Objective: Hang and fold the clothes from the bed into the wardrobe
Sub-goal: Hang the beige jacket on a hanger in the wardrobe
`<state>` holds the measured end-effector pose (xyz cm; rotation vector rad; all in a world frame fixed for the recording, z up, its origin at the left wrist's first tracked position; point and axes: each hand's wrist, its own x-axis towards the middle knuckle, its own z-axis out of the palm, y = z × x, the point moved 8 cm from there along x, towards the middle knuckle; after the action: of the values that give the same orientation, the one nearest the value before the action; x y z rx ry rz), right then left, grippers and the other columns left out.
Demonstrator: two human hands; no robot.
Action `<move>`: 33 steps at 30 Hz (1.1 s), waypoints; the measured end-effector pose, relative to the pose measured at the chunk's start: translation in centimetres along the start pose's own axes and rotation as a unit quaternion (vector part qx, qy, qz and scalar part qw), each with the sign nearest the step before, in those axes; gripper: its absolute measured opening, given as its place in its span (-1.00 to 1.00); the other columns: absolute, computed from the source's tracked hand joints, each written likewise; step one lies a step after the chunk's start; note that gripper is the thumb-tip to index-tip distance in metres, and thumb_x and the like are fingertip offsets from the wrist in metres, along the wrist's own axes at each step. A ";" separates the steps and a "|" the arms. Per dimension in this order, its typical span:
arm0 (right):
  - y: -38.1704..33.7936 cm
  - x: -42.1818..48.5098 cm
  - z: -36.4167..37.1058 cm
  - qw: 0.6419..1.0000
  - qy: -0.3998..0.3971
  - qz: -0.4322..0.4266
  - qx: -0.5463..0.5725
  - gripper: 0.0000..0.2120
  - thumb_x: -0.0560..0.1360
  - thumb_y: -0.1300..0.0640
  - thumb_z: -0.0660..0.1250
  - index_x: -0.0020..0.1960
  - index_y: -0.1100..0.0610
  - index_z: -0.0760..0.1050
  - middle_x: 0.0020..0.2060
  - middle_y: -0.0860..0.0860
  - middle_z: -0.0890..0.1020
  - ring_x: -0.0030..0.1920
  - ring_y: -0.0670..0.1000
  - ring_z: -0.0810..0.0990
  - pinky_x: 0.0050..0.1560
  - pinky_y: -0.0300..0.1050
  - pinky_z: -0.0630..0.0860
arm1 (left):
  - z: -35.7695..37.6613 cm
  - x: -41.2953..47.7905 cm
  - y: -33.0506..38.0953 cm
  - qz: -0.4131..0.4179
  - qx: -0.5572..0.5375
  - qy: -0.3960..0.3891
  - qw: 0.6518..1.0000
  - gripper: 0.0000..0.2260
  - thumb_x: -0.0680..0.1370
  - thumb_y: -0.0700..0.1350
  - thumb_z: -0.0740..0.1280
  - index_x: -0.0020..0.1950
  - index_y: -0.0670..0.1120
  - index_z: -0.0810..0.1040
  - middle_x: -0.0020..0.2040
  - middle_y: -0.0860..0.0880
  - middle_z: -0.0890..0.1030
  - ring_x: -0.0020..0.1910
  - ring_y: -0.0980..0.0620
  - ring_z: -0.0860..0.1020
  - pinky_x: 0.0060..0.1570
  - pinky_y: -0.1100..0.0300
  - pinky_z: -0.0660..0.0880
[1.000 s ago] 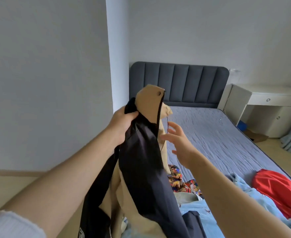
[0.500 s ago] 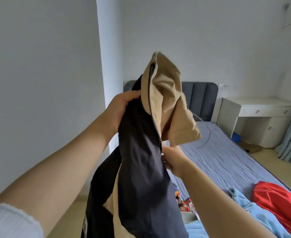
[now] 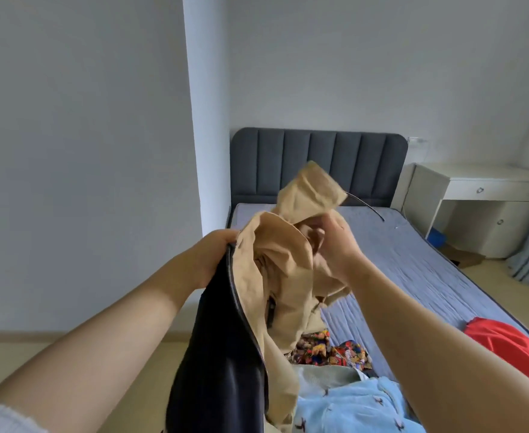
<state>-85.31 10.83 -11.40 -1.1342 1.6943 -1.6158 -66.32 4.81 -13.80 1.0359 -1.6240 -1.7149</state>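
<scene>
Gripping the jacket (image 3: 275,276), left hand (image 3: 216,254) and right hand (image 3: 335,242) curl fingers into its cloth; task looks barely begun, clothes (image 3: 350,407) littering the bed (image 3: 413,260).

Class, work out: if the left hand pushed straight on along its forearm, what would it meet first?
The left hand grips the tan and black jacket; its bunched cloth comes first, probably the headboard beyond.

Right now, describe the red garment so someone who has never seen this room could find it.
Start at the bed with the dark grey headboard and follow its right-hand edge toward the camera. The red garment lies crumpled there. It is the only plain red piece; the light blue garment and the multicoloured printed garment nearby are patterned.
</scene>
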 end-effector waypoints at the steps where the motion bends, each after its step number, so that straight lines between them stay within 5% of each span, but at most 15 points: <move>1: -0.4 -0.3 2.4 0.993 -0.090 0.009 -0.074 -0.73 0.54 0.12 0.15 -0.20 -0.06 0.58 -0.27 -0.12 0.63 -0.18 -0.09 0.57 -0.15 -0.22 0.49 | -0.2 -0.3 -0.2 0.000 -0.010 0.016 1.000 -0.34 0.61 -0.29 0.06 -0.72 -0.08 0.38 -0.72 0.06 0.33 -0.76 0.18 0.32 -0.70 0.45 0.24; 3: -0.4 -0.3 3.8 0.983 -0.097 -0.019 -0.155 -0.83 0.55 0.14 0.19 -0.03 -0.05 0.54 -0.24 -0.20 0.60 -0.19 -0.15 0.57 -0.20 -0.26 0.49 | -1.1 -0.2 -0.5 0.009 -0.021 0.059 0.998 -0.45 0.63 -0.29 0.06 -0.58 -0.14 0.40 -0.74 0.08 0.33 -0.76 0.21 0.32 -0.70 0.43 0.28; 4: -0.2 -0.3 3.3 0.991 -0.046 -0.025 -0.124 -0.83 0.56 0.13 0.18 0.08 -0.02 0.49 -0.17 -0.16 0.58 -0.13 -0.08 0.58 -0.12 -0.18 0.52 | -2.0 0.2 -0.9 0.011 -0.035 0.078 0.996 -0.50 0.63 -0.28 0.07 -0.53 -0.13 0.40 -0.73 0.07 0.34 -0.75 0.21 0.34 -0.69 0.44 0.28; 6: 0.5 -1.1 1.9 0.999 0.033 -0.033 0.000 -0.88 0.58 0.06 0.17 -0.01 0.04 0.46 -0.21 -0.07 0.56 -0.16 -0.02 0.55 -0.14 -0.13 0.49 | -2.9 0.2 -1.3 0.003 -0.076 0.089 0.993 -0.61 0.59 -0.23 0.12 -0.44 -0.12 0.42 -0.65 0.04 0.41 -0.69 0.17 0.40 -0.62 0.44 0.34; 9: 2.3 -2.5 4.2 0.996 -0.076 -0.015 0.054 -0.72 0.58 -0.06 0.16 -0.18 0.08 0.49 -0.32 -0.04 0.56 -0.31 -0.10 0.52 -0.23 -0.24 0.43 | -3.9 0.0 -1.5 0.007 -0.128 0.085 0.988 -0.76 0.54 -0.18 0.16 -0.32 -0.10 0.45 -0.50 0.01 0.50 -0.55 0.11 0.50 -0.48 0.34 0.46; 12: 4.5 -4.3 7.7 0.975 -0.213 0.028 -0.048 -0.92 0.49 0.03 0.34 -0.11 0.04 0.52 -0.23 -0.06 0.60 -0.21 -0.11 0.55 -0.20 -0.28 0.46 | -4.9 -0.1 -1.2 0.041 -0.139 0.092 0.985 -0.68 0.56 -0.23 0.12 -0.36 -0.11 0.49 -0.54 0.03 0.52 -0.52 0.09 0.51 -0.51 0.39 0.45; 15: 6.4 -4.4 9.0 0.969 -0.201 0.036 -0.139 -0.85 0.47 0.15 0.35 -0.23 -0.06 0.48 -0.31 -0.13 0.57 -0.27 -0.15 0.51 -0.31 -0.37 0.43 | -6.5 -1.5 -0.9 0.038 -0.142 0.110 0.983 -0.68 0.57 -0.24 0.10 -0.36 -0.12 0.46 -0.57 0.04 0.49 -0.59 0.13 0.49 -0.54 0.40 0.43; 19: 4.5 -4.6 11.6 0.988 -0.148 -0.006 -0.046 -0.76 0.54 0.20 0.22 -0.27 0.00 0.48 -0.45 -0.19 0.54 -0.39 -0.23 0.48 -0.43 -0.47 0.36 | -10.1 -4.0 -2.2 -0.047 -0.161 0.167 0.972 -0.80 0.48 -0.29 0.14 -0.31 -0.17 0.47 -0.44 -0.04 0.53 -0.53 0.03 0.53 -0.51 0.31 0.45; 22: 2.2 -5.6 16.3 0.978 -0.193 -0.044 -0.066 -0.80 0.55 0.15 0.20 -0.18 0.17 0.53 -0.39 -0.09 0.51 -0.37 -0.15 0.42 -0.35 -0.36 0.35 | -14.4 -6.2 -2.2 -0.002 -0.162 0.223 0.961 -0.78 0.59 0.01 0.18 -0.03 -0.13 0.47 -0.21 0.00 0.59 -0.36 0.04 0.54 -0.41 0.26 0.45; 24: 0.7 -6.3 19.6 0.969 -0.223 -0.070 -0.080 -0.80 0.55 0.18 0.21 -0.17 0.21 0.54 -0.35 -0.03 0.50 -0.31 -0.09 0.42 -0.24 -0.22 0.36 | -15.9 -7.7 -1.5 0.032 -0.030 0.160 0.986 -0.66 0.50 0.23 0.21 0.09 0.00 0.42 -0.05 0.07 0.52 -0.14 0.12 0.52 -0.26 0.33 0.47; 27: -0.9 -7.9 24.8 0.948 -0.271 -0.100 -0.130 -0.79 0.52 0.26 0.23 -0.28 0.22 0.49 -0.43 -0.03 0.45 -0.34 -0.08 0.39 -0.27 -0.21 0.32 | -18.6 -10.2 -4.6 -0.081 0.216 0.083 0.969 -0.48 0.41 0.03 0.45 0.28 0.12 0.27 0.11 0.18 0.42 0.05 0.19 0.44 -0.15 0.33 0.41; 30: -2.6 -10.3 30.3 0.923 -0.318 -0.142 -0.162 -0.68 0.50 0.23 0.29 -0.40 -0.01 0.40 -0.55 -0.16 0.41 -0.45 -0.19 0.37 -0.41 -0.39 0.28 | -24.3 -13.1 -6.2 -0.086 0.298 0.178 0.934 -0.80 0.49 -0.13 0.34 0.09 0.07 0.48 0.04 0.02 0.58 -0.02 0.07 0.54 -0.16 0.21 0.48; 33: -4.2 -12.0 36.2 0.923 -0.320 -0.156 -0.148 -0.88 0.47 0.13 0.36 -0.24 0.03 0.50 -0.44 -0.16 0.48 -0.39 -0.20 0.41 -0.43 -0.43 0.30 | -30.3 -16.8 -6.1 -0.031 0.268 0.295 0.916 -0.94 0.53 -0.10 0.28 -0.04 0.02 0.53 -0.05 -0.01 0.60 -0.03 0.00 0.55 -0.03 0.15 0.48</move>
<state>-48.06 2.23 -14.40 -1.9107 1.3773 -0.9769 -31.26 2.38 -16.25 1.6789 -1.6691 -0.8388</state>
